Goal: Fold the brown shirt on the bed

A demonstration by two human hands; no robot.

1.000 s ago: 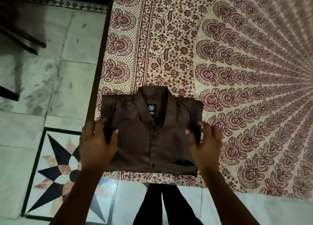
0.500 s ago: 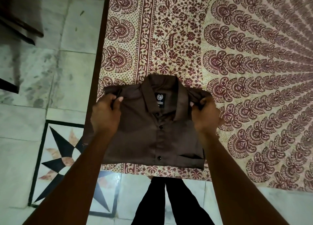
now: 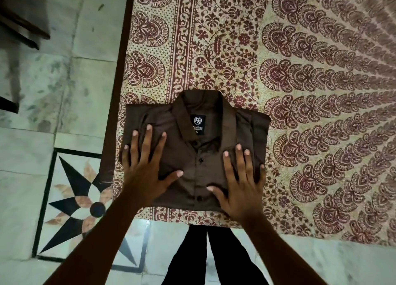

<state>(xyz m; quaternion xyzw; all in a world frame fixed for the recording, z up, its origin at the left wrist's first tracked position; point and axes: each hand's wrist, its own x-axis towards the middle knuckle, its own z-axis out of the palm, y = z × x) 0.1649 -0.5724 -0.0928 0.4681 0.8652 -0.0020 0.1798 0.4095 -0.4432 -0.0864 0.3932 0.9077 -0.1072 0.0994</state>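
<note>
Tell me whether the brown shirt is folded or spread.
Folded: the brown shirt is a compact rectangle, collar on top, left hand and right hand flat on it.

A small dark label [image 3: 197, 122] sewn inside the collar of the folded brown shirt [image 3: 182, 156] carries a pale circular monogram whose letters cannot be made out, a line of brand lettering beneath it too blurred to read, and, lowest of all, what looks like the size mark "XL".
</note>
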